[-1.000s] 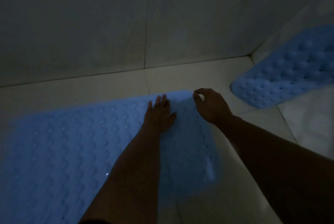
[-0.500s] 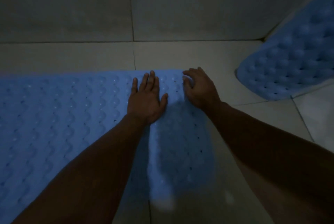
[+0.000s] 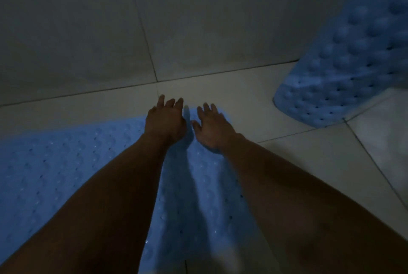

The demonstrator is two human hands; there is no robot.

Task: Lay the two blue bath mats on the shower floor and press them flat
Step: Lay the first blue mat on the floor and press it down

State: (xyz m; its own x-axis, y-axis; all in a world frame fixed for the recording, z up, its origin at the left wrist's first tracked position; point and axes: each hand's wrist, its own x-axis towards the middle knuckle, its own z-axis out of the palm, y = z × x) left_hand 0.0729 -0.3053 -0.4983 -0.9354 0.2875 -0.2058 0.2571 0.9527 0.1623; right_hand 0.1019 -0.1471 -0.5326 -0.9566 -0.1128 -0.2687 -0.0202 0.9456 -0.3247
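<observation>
Head view: my left hand [image 3: 165,122] lies palm down with the fingers spread and fairly straight, its grip loose and holding nothing, at the far edge of the near blue mat [image 3: 66,163]; the fingertips reach past that edge over the pale floor tile [image 3: 249,97]. My right hand [image 3: 213,129] is just beside it, also palm down with the fingers straight and slightly apart, holding nothing, over the far right corner of the same mat. The light is dim, so I cannot tell how firmly either palm bears on the mat. A narrow strip of mat shows between the two hands, darkened by their shadow. Both forearms run back toward me across the mat. This mat lies on the shower floor, stretching off to the left edge of the view and down to the bottom; its surface has wavy ridges and small holes. The second blue mat [image 3: 353,64], with round bumps and small holes, is well apart to the right, its near rounded end on the floor and the rest rising toward the upper right corner. Grey wall tiles [image 3: 88,30] meet the floor beyond my fingertips.
</observation>
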